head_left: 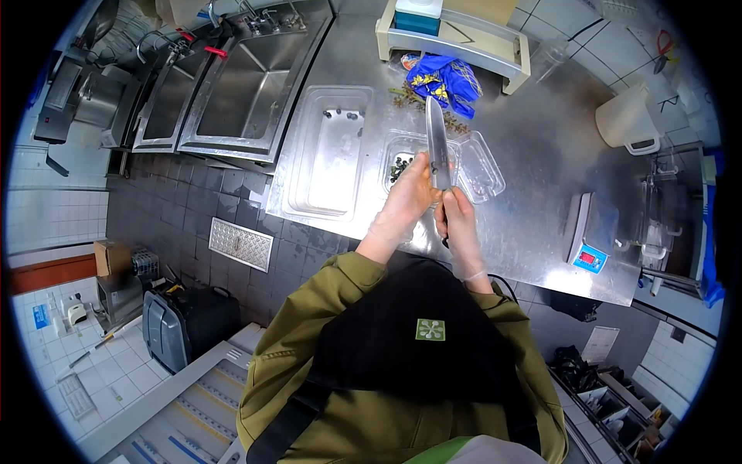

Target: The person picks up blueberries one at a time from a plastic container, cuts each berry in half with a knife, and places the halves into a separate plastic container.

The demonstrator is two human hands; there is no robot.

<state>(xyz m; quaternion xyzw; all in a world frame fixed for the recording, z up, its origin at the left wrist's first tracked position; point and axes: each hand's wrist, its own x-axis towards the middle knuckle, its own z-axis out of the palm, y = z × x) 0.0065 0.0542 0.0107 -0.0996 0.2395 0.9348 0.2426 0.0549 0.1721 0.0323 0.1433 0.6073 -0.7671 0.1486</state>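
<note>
A large knife point(437, 135) points away from me above the steel table, its blade upright in the view. My right hand point(457, 220) is closed round its handle. My left hand point(412, 188) is beside the lower blade, fingers against it; whether it grips anything is hard to make out. Under the hands lies a clear plastic box point(394, 141) with dark berries point(399, 168) inside. Its clear lid point(481, 166) lies to the right. On the left, a larger clear tray point(328, 155) holds several dark berries near its far end.
Beyond the box lie bare stems point(410, 98) and a blue bag point(448, 81), near a cream shelf point(464, 46). Two sinks point(243, 85) are at the far left. A scale point(591, 232) and a white jug point(622, 120) stand on the right of the steel table point(533, 224).
</note>
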